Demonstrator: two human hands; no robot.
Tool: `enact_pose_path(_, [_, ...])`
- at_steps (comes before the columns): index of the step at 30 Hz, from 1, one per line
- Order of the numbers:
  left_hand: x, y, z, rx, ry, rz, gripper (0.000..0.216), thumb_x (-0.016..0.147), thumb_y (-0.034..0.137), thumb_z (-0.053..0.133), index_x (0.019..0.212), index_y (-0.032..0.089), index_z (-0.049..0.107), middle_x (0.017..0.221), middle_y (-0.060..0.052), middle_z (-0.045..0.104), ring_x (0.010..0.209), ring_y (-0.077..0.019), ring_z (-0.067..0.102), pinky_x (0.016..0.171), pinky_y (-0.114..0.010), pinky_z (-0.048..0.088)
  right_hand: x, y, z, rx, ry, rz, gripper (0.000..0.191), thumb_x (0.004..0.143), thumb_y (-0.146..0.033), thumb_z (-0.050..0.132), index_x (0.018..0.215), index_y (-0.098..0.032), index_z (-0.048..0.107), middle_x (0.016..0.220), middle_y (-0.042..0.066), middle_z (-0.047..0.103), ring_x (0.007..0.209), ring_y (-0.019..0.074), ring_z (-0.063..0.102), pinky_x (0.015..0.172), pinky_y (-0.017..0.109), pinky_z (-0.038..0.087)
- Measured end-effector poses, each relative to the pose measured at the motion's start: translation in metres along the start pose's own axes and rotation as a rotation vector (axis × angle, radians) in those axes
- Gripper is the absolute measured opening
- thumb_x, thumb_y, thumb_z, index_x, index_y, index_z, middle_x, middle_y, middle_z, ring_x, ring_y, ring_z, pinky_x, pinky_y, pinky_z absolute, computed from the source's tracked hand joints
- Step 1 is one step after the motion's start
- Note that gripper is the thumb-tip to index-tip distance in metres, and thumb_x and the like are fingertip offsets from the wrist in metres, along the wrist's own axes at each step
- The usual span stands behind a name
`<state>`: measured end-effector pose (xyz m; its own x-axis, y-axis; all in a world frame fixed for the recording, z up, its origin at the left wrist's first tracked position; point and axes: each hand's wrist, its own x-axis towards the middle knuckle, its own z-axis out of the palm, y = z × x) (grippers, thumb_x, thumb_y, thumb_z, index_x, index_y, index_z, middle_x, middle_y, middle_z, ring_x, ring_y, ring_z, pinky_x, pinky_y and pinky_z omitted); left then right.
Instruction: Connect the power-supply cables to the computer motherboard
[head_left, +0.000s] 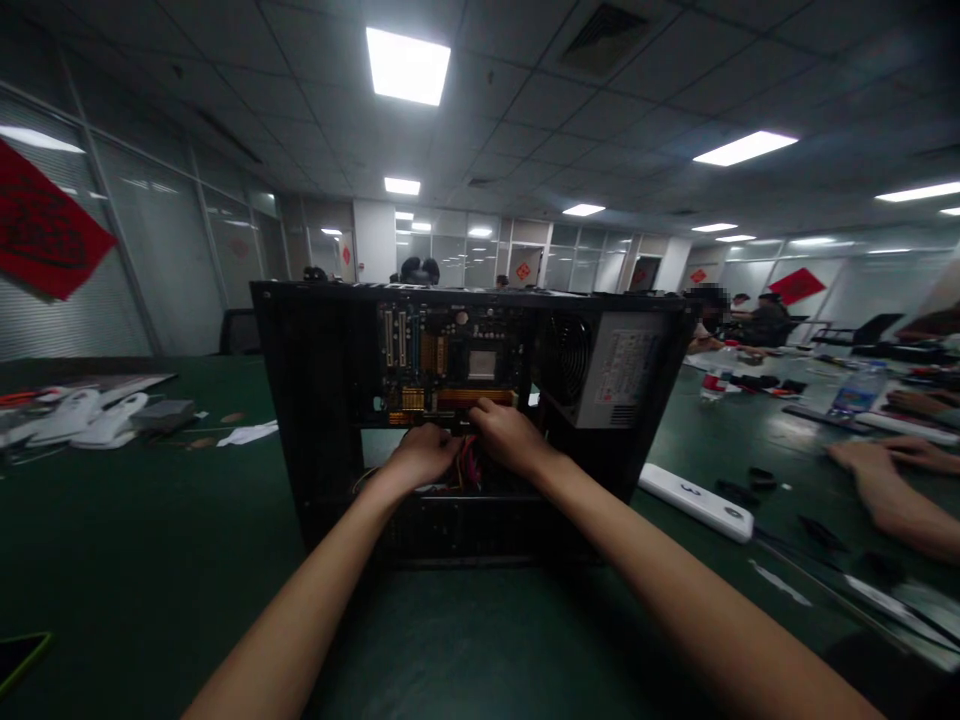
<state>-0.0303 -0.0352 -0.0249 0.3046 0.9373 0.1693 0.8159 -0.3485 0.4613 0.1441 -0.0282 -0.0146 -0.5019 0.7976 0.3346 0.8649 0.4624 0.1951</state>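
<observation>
An open black computer case stands upright on the green tabletop, its open side facing me. Inside, the motherboard with its bare square processor fills the upper middle. A silver power supply sits at the upper right. A bundle of coloured cables hangs below the board's lower edge. My left hand is closed at the bundle's left side, fingers curled onto the cables. My right hand is closed close beside it, just below the memory slots. Whatever its fingertips hold is hidden.
White power strips and small black parts lie to the right, near another person's hands. Bottles stand farther back. On the left are white devices, a grey box and crumpled paper.
</observation>
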Motion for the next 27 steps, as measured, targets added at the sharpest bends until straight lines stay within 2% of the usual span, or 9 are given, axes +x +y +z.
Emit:
enact_pose_path(9, [-0.004, 0.007, -0.003, 0.032, 0.003, 0.013, 0.038, 0.094, 0.034, 0.045, 0.076, 0.016, 0.074, 0.078, -0.010, 0.074, 0.070, -0.0203, 0.065, 0.059, -0.028, 0.034, 0.002, -0.004, 0.000, -0.054, -0.016, 0.002, 0.025, 0.093, -0.007, 0.040, 0.113, -0.015, 0.052, 0.115, 0.013, 0.058, 0.094, 0.0256, 0.068, 0.069, 0.032, 0.051])
enact_pose_path(13, [-0.004, 0.009, -0.004, 0.046, 0.013, 0.019, 0.037, 0.094, 0.031, 0.046, 0.078, 0.014, 0.075, 0.076, -0.010, 0.073, 0.067, -0.0196, 0.063, 0.059, -0.028, 0.032, 0.003, -0.003, -0.001, -0.080, 0.000, -0.066, 0.024, 0.094, -0.008, 0.041, 0.113, -0.014, 0.053, 0.114, 0.012, 0.059, 0.095, 0.0261, 0.067, 0.067, 0.031, 0.051])
enact_pose_path(19, [-0.003, 0.008, -0.002, 0.048, 0.039, 0.034, 0.035, 0.093, 0.029, 0.047, 0.077, 0.015, 0.074, 0.072, -0.007, 0.071, 0.063, -0.0174, 0.060, 0.058, -0.028, 0.030, 0.005, 0.006, 0.003, -0.084, 0.004, -0.143, 0.022, 0.094, -0.008, 0.041, 0.110, -0.014, 0.055, 0.113, 0.011, 0.059, 0.094, 0.0251, 0.066, 0.069, 0.032, 0.050])
enact_pose_path(27, [0.002, 0.007, 0.000, 0.032, 0.030, 0.001, 0.035, 0.091, 0.028, 0.046, 0.071, 0.015, 0.072, 0.071, -0.009, 0.071, 0.062, -0.0179, 0.061, 0.055, -0.028, 0.028, 0.003, 0.009, 0.008, -0.006, 0.022, -0.122, 0.022, 0.091, -0.004, 0.042, 0.106, -0.014, 0.055, 0.111, 0.011, 0.059, 0.096, 0.0224, 0.064, 0.075, 0.029, 0.047])
